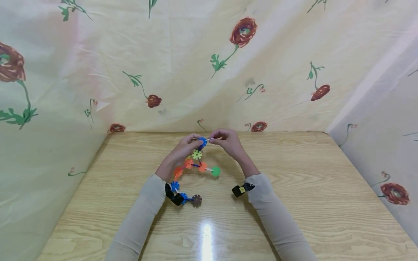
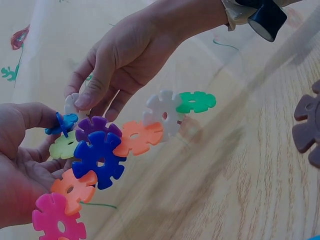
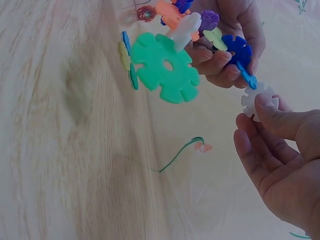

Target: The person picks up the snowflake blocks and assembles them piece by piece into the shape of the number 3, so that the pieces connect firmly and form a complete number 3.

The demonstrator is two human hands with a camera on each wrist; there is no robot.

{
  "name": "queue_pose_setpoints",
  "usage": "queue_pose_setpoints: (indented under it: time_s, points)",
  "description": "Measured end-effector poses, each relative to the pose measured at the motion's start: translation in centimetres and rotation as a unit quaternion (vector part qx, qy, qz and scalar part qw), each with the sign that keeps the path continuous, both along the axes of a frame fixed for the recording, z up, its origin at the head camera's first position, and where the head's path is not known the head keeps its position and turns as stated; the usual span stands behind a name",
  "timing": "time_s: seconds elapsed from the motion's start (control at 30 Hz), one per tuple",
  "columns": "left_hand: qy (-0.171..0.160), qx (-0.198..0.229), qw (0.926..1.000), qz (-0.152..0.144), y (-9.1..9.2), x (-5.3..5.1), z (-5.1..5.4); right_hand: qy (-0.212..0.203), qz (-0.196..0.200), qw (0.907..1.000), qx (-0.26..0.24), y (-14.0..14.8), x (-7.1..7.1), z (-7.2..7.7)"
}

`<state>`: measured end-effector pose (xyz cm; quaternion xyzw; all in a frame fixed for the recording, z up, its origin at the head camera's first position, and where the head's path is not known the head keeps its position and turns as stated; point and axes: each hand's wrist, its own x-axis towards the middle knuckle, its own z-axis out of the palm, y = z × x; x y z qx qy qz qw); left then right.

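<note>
A chain of notched plastic snowflake discs hangs from my left hand, which grips it by a blue disc near its top end. My right hand pinches a white disc between thumb and fingers. That white disc meets a lighter blue disc on the chain; how deep the slots sit cannot be told. Lower along the chain are a yellow-green disc, a purple disc, orange discs, a pink disc and a green disc on a side branch.
The chain's lower part runs beside my left wrist, through a blue disc to a brown disc over the wooden table. Flower-patterned cloth rises behind the table and along both sides. Each wrist wears a black strap.
</note>
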<state>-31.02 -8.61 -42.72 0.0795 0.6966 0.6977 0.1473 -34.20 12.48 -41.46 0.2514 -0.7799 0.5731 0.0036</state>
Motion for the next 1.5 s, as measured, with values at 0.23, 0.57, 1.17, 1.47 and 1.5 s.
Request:
queue_pose_setpoints:
  time_s: [0.23,0.57,1.17,1.47,1.5]
  points:
    - [-0.002,0.011,0.9999,0.009,0.05,0.03,0.01,0.008,0.007,0.9999,0.001,-0.02,-0.01,-0.02]
    - [-0.001,0.012,0.9997,0.022,-0.09,0.13,0.28,0.005,0.005,0.9999,0.011,0.07,0.11,0.43]
    - [-0.002,-0.008,1.0000,0.001,-0.44,-0.10,0.68,0.031,0.011,0.9994,0.007,0.03,0.09,0.66]
    - [0.004,-0.002,1.0000,-0.003,-0.36,0.08,0.88,0.035,0.001,0.9994,-0.009,-0.24,0.19,0.48]
    - [0.005,-0.004,1.0000,-0.002,-0.36,0.12,0.91,0.034,0.000,0.9994,-0.011,-0.29,0.21,0.47]
